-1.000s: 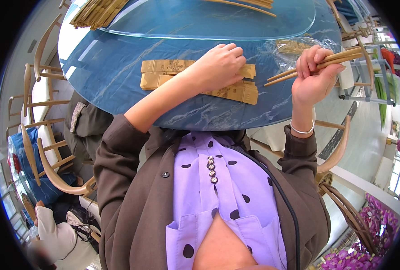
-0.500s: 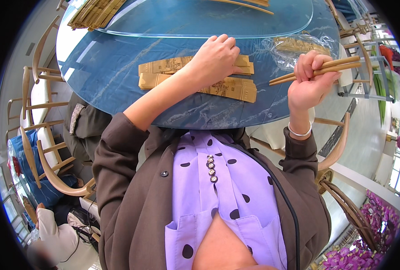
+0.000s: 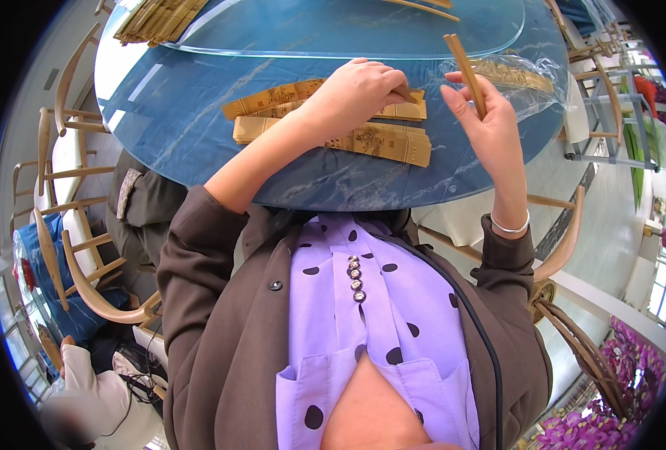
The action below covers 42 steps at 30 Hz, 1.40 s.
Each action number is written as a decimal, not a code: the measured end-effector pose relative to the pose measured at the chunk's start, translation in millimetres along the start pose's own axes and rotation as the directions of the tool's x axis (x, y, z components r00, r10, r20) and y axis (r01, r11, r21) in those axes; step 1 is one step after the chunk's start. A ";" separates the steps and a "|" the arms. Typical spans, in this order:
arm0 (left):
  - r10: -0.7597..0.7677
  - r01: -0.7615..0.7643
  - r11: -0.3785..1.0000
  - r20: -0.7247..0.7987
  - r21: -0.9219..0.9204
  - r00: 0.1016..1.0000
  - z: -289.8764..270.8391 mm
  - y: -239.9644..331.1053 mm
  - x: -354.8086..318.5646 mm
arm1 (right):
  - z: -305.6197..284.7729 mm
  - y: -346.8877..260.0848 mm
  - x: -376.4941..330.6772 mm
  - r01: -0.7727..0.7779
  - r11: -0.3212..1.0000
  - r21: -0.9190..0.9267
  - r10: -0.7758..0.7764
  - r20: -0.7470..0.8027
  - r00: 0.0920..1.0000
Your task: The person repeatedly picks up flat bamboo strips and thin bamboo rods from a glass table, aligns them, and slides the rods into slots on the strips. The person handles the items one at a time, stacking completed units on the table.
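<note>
A brown paper chopstick sleeve (image 3: 269, 97) is pinched in my left hand (image 3: 355, 97), slanting above other sleeves, its end poking out by my fingertips. My left hand hides its middle. Just in front of me on the blue marbled table (image 3: 288, 191) lies a fanned stack of the same printed sleeves (image 3: 382, 142). In my right hand (image 3: 490, 124), to the right of the sleeves, a pair of wooden chopsticks (image 3: 464, 71) points up and away, held together near their lower part.
Beyond my right hand lies a clear plastic bag (image 3: 532, 82) with more sleeves. A glass turntable (image 3: 333, 52) covers the table's far part; a pile of filled sleeves (image 3: 160, 19) and loose chopsticks (image 3: 423, 7) rest there. Wooden chairs (image 3: 108, 300) stand left; another person (image 3: 104, 397) sits lower left.
My right hand has swung the chopsticks from lying sideways to pointing upward, moving a little left. My left hand has raised a sleeve, which now tilts off the rest.
</note>
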State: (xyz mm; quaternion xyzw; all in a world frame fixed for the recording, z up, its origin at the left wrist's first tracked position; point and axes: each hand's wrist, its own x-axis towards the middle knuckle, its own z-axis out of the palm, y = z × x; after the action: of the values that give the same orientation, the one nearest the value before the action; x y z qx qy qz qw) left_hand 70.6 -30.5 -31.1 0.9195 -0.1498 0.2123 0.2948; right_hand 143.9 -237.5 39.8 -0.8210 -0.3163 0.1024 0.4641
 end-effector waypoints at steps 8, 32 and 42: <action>-0.104 0.119 0.987 0.134 -0.106 0.985 -48.0 37.1 -20.2 | 7.6 -5.4 -8.5 -0.178 0.922 0.345 0.039 0.376 0.926; -0.062 0.076 0.924 0.050 -0.375 0.997 -41.5 34.9 -41.1 | 23.7 -8.1 -13.4 -0.403 0.774 0.488 0.014 0.623 0.782; -0.053 0.056 0.958 0.019 -0.280 0.998 -40.6 35.8 -43.9 | 26.0 -4.1 -16.1 -0.422 0.772 0.476 0.044 0.622 0.782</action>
State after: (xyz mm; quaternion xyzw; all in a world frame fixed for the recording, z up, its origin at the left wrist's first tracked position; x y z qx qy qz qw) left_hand 6.0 -27.2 -5.1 0.8735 -0.1547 0.1757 0.4268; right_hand 117.6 -227.8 27.0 -0.5972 -0.2833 0.4996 0.5599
